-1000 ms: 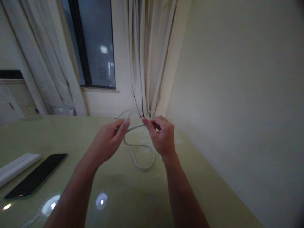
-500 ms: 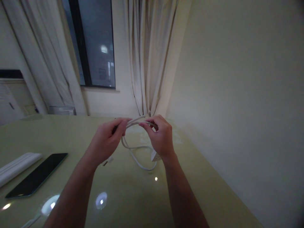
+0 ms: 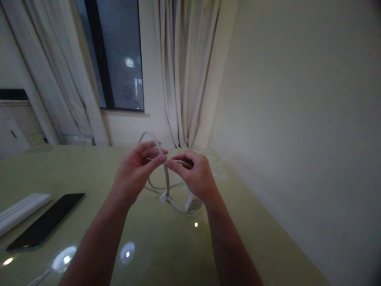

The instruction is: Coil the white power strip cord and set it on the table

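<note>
Two pinch grips are held on cable point(image 3: 167, 183), by left hand point(image 3: 135, 174) and right hand point(image 3: 195, 176); loop point(image 3: 148, 136) has been raised since earlier, another turn formed.

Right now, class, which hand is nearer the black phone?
Left. The left hand sits right of the phone; the right hand is farther right. Both pinch the white cable.

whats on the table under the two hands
Loops of white cable and a white plug block show just over the table. The right hand covers part of the block.
</note>
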Demonstrator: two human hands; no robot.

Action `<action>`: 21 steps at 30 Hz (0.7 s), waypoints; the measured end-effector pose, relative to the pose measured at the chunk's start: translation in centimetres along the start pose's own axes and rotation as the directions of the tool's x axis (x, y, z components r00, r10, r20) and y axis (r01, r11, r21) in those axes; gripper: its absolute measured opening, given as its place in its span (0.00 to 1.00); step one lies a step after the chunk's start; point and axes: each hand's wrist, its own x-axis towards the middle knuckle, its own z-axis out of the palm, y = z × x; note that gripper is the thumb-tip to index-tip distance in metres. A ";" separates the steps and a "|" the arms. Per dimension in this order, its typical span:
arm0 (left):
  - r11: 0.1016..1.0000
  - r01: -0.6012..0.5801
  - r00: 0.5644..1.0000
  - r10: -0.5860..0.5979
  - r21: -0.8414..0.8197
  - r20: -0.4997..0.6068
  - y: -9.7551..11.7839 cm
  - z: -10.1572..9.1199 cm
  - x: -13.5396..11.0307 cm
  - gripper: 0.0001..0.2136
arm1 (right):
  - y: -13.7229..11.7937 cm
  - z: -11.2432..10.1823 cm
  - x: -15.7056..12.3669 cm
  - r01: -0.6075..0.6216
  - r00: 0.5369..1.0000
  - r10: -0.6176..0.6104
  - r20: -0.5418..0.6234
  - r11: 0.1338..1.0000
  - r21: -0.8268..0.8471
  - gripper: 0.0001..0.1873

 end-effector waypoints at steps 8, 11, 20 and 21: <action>0.980 -0.081 0.996 0.076 0.181 0.038 -0.1 -0.1 -0.1 0.17 | -0.5 0.4 0.0 0.129 0.992 -0.122 0.043 0.947 -0.294 0.11; 0.922 -0.115 0.989 0.072 0.370 0.127 -0.1 -0.5 0.0 0.20 | -0.7 0.1 0.1 0.153 0.988 -0.150 0.034 0.943 -0.295 0.09; 0.955 0.246 0.939 -0.277 0.165 0.204 0.7 -0.4 -0.7 0.29 | 0.4 -0.4 0.6 0.204 0.977 -0.210 0.031 0.892 -0.403 0.10; 0.950 0.304 0.918 -0.312 0.072 0.244 0.7 -0.3 -0.8 0.28 | 0.4 -0.3 0.6 0.199 0.978 -0.207 0.023 0.896 -0.398 0.11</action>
